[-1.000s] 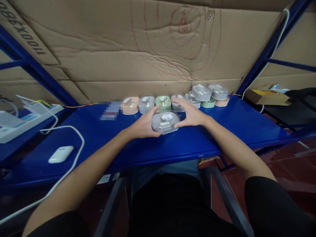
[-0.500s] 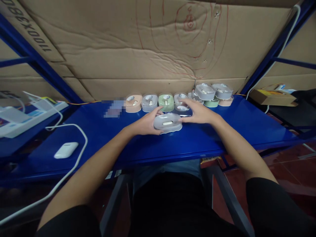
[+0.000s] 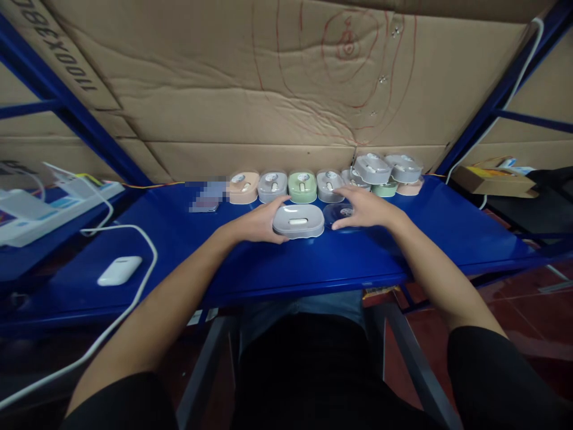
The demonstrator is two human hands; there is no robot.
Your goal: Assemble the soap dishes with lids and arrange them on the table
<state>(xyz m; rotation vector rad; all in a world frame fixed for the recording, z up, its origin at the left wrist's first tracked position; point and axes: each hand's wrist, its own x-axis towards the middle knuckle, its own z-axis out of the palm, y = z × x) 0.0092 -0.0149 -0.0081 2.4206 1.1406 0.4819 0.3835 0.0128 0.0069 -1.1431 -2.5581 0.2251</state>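
A grey oval box (image 3: pixel 286 229) with a white bar on its inner face sits on the blue tabletop in front of me. My left hand (image 3: pixel 258 223) is wrapped round the box's left end, thumb at the near side. Just right of the box, a clear plastic lid (image 3: pixel 333 218) with a round sticker lies low over the table. My right hand (image 3: pixel 364 208) grips the lid's right side between thumb and fingers. Behind them stands a row of lidded boxes: a peach box (image 3: pixel 244 192), a grey-lilac box (image 3: pixel 273 194), a green box (image 3: pixel 302 192) and a grey box (image 3: pixel 329 192).
More boxes (image 3: pixel 372 169) are stacked at the back right. On the left lie a white earphone case (image 3: pixel 120 271), a white cable (image 3: pixel 152 254) and a white power strip (image 3: pixel 67 209). A cardboard box (image 3: pixel 495 179) stands far right. Cardboard (image 3: pixel 201 113) walls the back.
My right hand has moved the clear lid right and down, away from the grey box. The box, held by my left hand, has shifted slightly left.
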